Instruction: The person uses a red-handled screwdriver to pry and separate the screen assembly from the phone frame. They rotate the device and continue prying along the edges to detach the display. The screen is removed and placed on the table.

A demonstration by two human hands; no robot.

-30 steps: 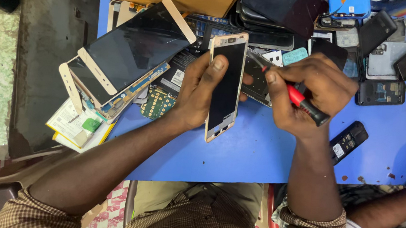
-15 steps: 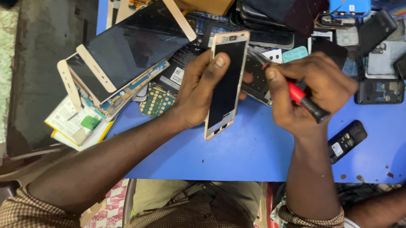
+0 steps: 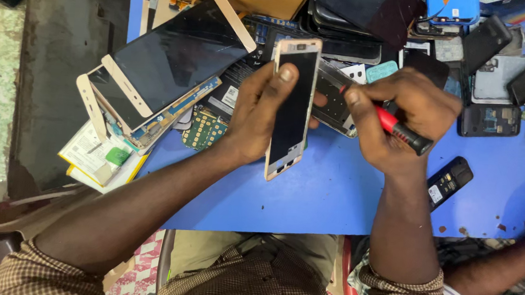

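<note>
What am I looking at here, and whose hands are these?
A person wears a camera on the head, so you look down at their own two hands. The left hand holds a gold-edged phone up on its side. The right hand grips a red screwdriver, pointing at the open phone back beside it. They work over a blue table crowded with phone screens, a small black phone and other parts. Another person's arm shows at lower right.

a blue table point(image 3: 333, 195) carries heaped phone screens point(image 3: 175, 67), a keypad phone point(image 3: 449, 182) and loose parts.
</note>
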